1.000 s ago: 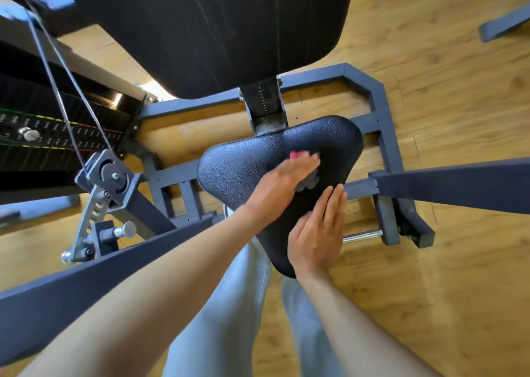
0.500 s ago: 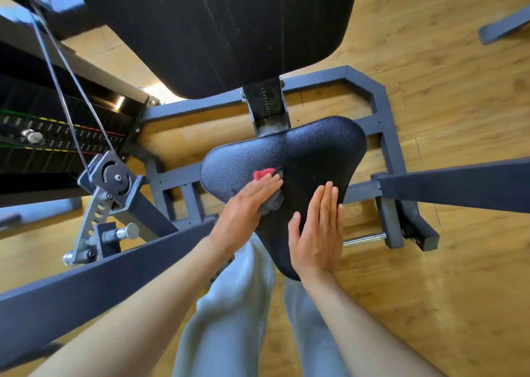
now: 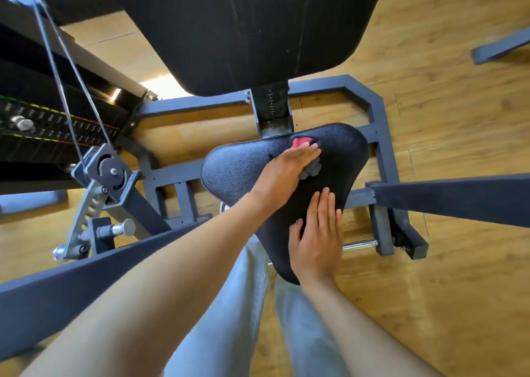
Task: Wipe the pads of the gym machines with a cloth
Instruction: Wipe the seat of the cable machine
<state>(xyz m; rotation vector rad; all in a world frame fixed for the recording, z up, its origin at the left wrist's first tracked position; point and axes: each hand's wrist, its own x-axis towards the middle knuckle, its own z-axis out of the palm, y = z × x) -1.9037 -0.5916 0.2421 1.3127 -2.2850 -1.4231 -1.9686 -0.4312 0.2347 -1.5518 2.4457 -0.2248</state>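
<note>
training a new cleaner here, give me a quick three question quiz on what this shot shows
1. True or false: the left hand presses the cloth flat onto the seat pad.
2. Which colours show on the cloth where it pokes out from under the fingers? A) red and grey B) white only C) green and yellow
3. Where does the right hand rest, and does it hold anything?

Key
1. True.
2. A.
3. Flat on the near, narrow end of the seat pad, fingers straight, holding nothing.
</note>
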